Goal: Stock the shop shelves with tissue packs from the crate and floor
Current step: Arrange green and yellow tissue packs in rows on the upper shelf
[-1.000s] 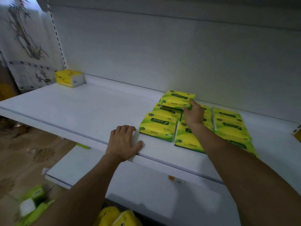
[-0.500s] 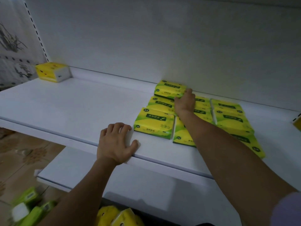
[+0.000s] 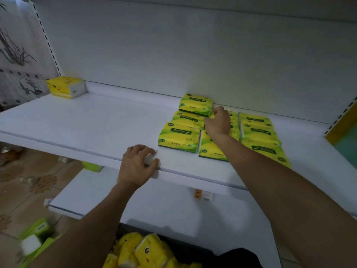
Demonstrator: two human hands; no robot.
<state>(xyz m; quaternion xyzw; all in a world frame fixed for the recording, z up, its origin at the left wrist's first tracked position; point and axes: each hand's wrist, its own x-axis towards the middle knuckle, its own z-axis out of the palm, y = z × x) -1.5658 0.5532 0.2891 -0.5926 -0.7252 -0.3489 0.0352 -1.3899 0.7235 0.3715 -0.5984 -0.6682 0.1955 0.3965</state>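
Open shelf (image 3: 96,122) left of green packs (image 3: 179,137)

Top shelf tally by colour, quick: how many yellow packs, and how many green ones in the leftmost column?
Yellow packs: 1
Green packs, leftmost column: 3
Total: 4
The remaining green packs are partly hidden under the right hand and its arm, so they are not counted.

A white shelf (image 3: 96,128) carries green packs (image 3: 179,138) in three rows right of middle, running near to far, and one yellow pack (image 3: 65,87) far left.
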